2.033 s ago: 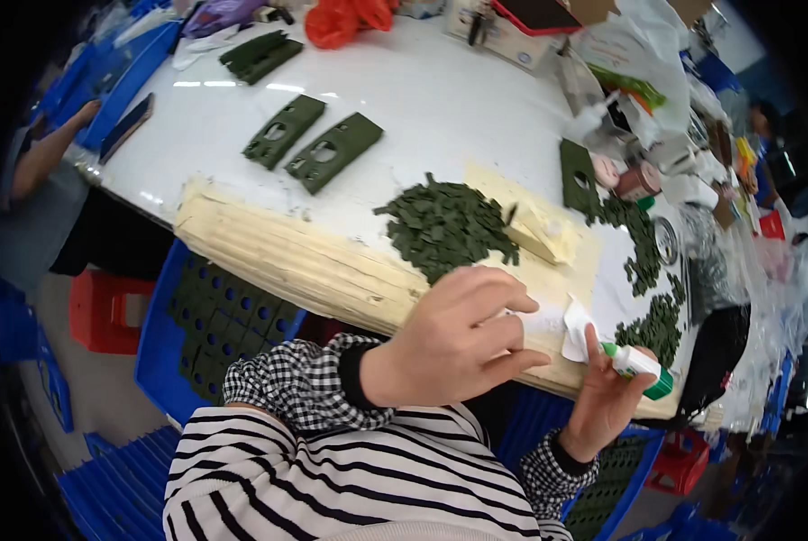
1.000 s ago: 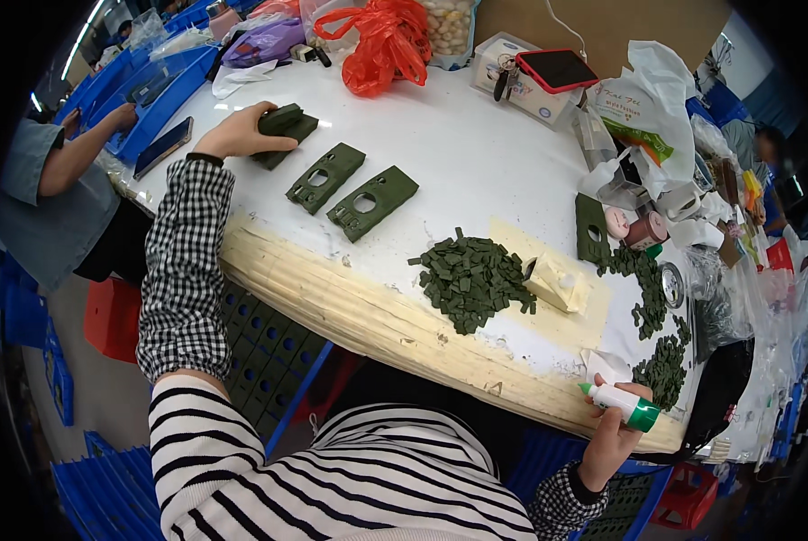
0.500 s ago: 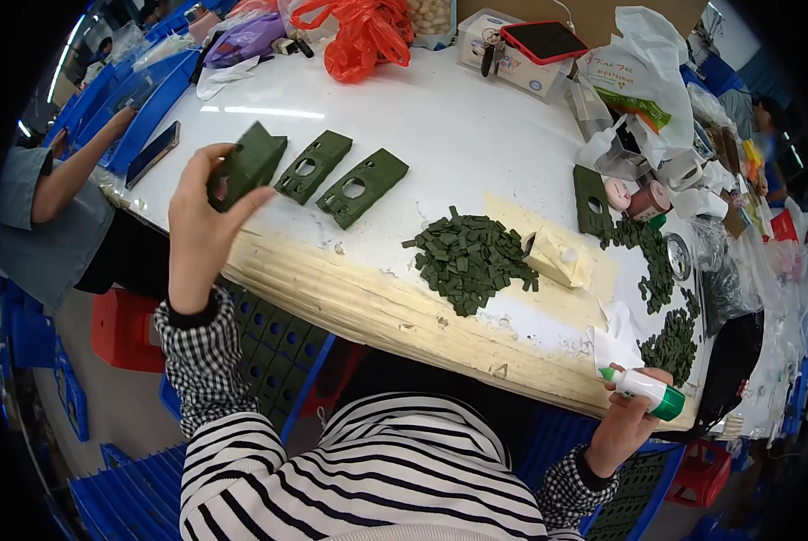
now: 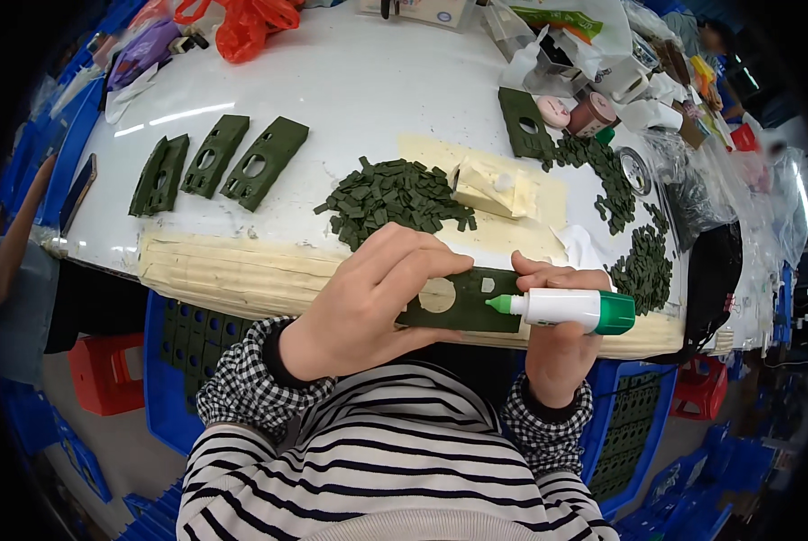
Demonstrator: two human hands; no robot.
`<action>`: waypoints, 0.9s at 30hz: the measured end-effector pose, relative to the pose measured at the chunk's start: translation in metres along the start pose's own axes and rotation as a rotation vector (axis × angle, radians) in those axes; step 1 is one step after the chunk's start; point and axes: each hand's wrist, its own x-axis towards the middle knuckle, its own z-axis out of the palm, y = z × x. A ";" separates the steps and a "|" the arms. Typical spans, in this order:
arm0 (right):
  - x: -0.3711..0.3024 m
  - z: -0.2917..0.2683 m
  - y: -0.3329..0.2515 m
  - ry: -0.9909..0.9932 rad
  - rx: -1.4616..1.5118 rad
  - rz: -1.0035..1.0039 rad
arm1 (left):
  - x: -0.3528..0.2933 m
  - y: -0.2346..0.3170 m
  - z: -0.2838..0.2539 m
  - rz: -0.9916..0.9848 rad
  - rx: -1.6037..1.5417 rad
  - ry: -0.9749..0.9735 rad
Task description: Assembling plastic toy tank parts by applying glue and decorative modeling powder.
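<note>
Green panel (image 4: 465, 316): below the chip pile (image 4: 390, 200); right end hidden behind the white bottle (image 4: 561, 307).
Left hand (image 4: 363, 299): fingers parted the panel's width, gripping it, covering its left end.
Right hand (image 4: 559, 359): curled around the bottle; cannot tell whether it grips the panel.
Red bag (image 4: 246, 25): beyond the pile, leftward, cropped.

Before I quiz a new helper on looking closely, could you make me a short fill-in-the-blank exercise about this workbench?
1. The white bottle is held in the person's ____ hand.
2. The bottle's nozzle is coloured ____.
3. The left hand holds a dark green panel whose largest hole is ____ in shape.
4. The large heap of green pieces lies to the ____ of the pale yellow block.

Missing words: right; green; round; left.
</note>
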 end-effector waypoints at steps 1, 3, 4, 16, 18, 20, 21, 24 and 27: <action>0.000 -0.002 0.001 0.019 -0.003 0.015 | 0.001 -0.003 0.001 0.003 -0.009 0.016; -0.003 -0.003 0.004 0.048 0.007 0.050 | 0.001 -0.009 0.004 0.003 -0.023 0.047; -0.003 -0.003 0.006 0.054 0.013 0.052 | 0.000 -0.011 0.006 -0.036 -0.032 0.049; -0.007 -0.003 0.014 0.071 0.002 0.073 | -0.007 -0.016 0.012 -0.106 -0.011 0.050; -0.007 -0.002 0.014 0.069 -0.006 0.065 | -0.007 -0.017 0.012 -0.095 -0.016 0.060; -0.008 -0.002 0.016 0.063 -0.005 0.051 | -0.007 -0.017 0.013 -0.087 -0.016 0.069; -0.008 -0.003 0.016 0.060 -0.004 0.042 | -0.007 -0.017 0.013 -0.085 -0.014 0.073; -0.008 -0.003 0.017 0.048 -0.021 0.037 | -0.007 -0.017 0.014 -0.077 -0.007 0.080; -0.008 -0.003 0.017 0.049 -0.037 0.030 | -0.008 -0.017 0.014 -0.075 -0.005 0.083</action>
